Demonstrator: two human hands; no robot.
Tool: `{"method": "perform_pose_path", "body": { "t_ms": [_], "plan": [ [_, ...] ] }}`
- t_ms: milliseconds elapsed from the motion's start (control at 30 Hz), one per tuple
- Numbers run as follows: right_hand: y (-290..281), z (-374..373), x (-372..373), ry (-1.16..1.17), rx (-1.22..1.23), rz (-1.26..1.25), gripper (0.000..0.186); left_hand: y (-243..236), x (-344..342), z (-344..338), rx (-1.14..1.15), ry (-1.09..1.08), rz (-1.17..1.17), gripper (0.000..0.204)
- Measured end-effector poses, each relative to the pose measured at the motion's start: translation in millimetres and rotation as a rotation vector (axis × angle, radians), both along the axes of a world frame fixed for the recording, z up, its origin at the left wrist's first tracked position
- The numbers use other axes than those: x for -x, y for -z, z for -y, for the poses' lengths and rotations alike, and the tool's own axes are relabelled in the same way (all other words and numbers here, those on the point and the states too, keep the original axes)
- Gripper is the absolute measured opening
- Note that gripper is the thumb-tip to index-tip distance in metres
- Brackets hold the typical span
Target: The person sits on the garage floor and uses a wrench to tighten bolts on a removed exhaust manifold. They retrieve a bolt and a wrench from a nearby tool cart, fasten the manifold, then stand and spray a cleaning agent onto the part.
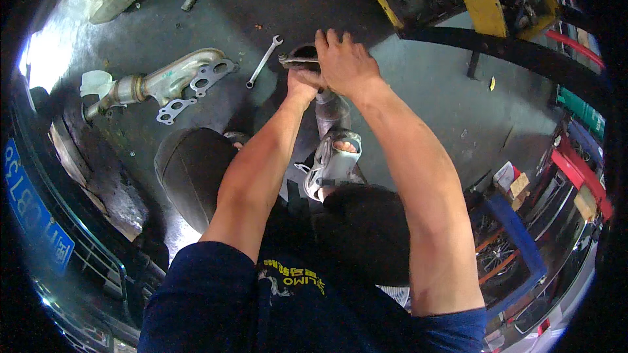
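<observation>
Right hand [348,65] lies open against the flange [299,63] of a metal exhaust part [332,114] extending bodyward below it, beside the left hand [306,84], whose grip is hidden; presumably heavy and rigid, the part needs support under its flange.

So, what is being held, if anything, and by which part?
A grey metal exhaust pipe, apparently by its flanged far end: left hand below it, right hand over its right side.
</observation>
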State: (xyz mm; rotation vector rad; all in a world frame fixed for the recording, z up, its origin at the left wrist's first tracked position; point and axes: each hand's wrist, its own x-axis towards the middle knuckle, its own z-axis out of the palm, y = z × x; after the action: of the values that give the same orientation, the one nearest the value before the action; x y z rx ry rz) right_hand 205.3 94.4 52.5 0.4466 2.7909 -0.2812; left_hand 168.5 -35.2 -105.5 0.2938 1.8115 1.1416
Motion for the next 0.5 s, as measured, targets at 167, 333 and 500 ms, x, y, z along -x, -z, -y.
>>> {"method": "perform_pose_path", "body": {
  "t_ms": [167,333,500],
  "plan": [
    [1.7,-5.8,5.2,0.048,0.017,0.074,0.088,-16.9,2.2,-6.9,0.206,-0.148,0.274,0.048],
    [15.0,-29.8,17.8,0.109,0.102,0.175,0.09,-18.5,-1.9,-6.4,-0.03,-0.215,0.238,0.054],
    [36.5,-51.1,23.8,0.06,0.114,0.175,0.087,-10.7,-5.3,-6.8,0.016,-0.234,0.142,0.052]
  ]
}}
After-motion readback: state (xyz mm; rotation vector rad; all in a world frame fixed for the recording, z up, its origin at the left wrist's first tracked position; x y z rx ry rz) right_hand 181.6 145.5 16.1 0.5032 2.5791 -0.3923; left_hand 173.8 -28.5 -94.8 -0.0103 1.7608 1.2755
